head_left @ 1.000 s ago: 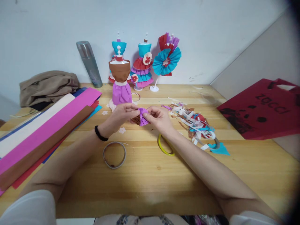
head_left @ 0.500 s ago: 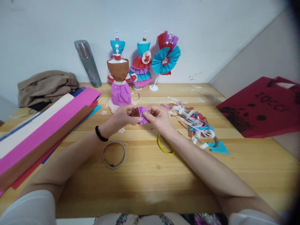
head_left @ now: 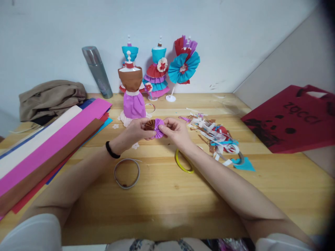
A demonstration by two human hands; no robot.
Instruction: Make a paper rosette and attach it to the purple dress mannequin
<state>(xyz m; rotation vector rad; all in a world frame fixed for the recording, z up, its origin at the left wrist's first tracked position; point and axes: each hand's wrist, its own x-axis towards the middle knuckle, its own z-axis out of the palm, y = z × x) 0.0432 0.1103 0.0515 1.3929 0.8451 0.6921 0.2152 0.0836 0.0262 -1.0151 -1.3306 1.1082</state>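
A small pleated paper rosette [head_left: 158, 129], brown on its left half and purple on its right, is held up over the table between both hands. My left hand [head_left: 139, 129] pinches the brown side, thumb in front. My right hand [head_left: 174, 129] grips the purple side with thumb and fingers. Just behind the hands stands a small dress form [head_left: 134, 104] with a brown paper top, a purple skirt and a pale frilled hem. Small white paper flowers [head_left: 135, 145] lie near my left hand. A yellow tape roll [head_left: 184, 164] lies under my right wrist.
A grey tape roll [head_left: 127, 173] lies in front. Coloured paper sheets [head_left: 52, 146] and a brown cloth [head_left: 53, 99] are on the left, by a leaning flask [head_left: 98, 73]. Paper scraps [head_left: 217, 134] and a red bag [head_left: 290, 120] are right. More paper-dressed forms [head_left: 158, 55] stand behind.
The rosette has turned slightly in my fingers, and more of its brown pleats show. Both hands keep their hold in nearly the same place. The whole view has shifted a little.
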